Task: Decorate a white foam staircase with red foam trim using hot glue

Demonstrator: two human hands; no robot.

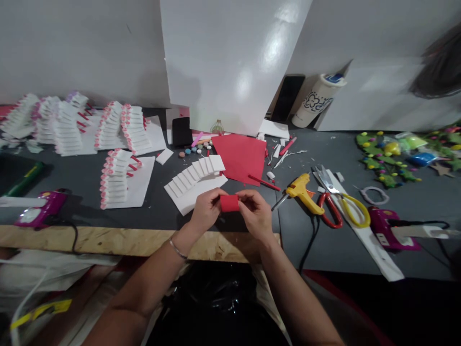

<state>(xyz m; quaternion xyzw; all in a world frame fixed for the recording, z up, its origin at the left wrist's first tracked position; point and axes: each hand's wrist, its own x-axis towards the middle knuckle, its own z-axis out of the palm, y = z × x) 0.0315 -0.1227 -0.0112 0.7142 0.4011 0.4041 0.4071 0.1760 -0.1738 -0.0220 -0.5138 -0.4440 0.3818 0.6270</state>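
Observation:
Between my two hands, close to the table's front edge, is a small piece of red paper point(229, 203). My left hand point(207, 209) pinches its left end, and my right hand point(256, 213) grips the right end. Just beyond my left hand lies a fan of folded white paper strips point(194, 177) on a white sheet. A larger red sheet point(240, 156) rests flat behind the hands, with a thin red stick point(264, 182) across its front corner. Right of my right hand sits a yellow glue gun point(303, 192).
Scissors point(334, 197) with red and yellow handles lie on a long white strip point(374, 245). Finished white fans with pink edges point(117, 180) stand at the left. A white tumbler point(316, 102) and a dark phone point(288, 98) lean at the back. Purple power blocks point(41, 210) flank the workspace.

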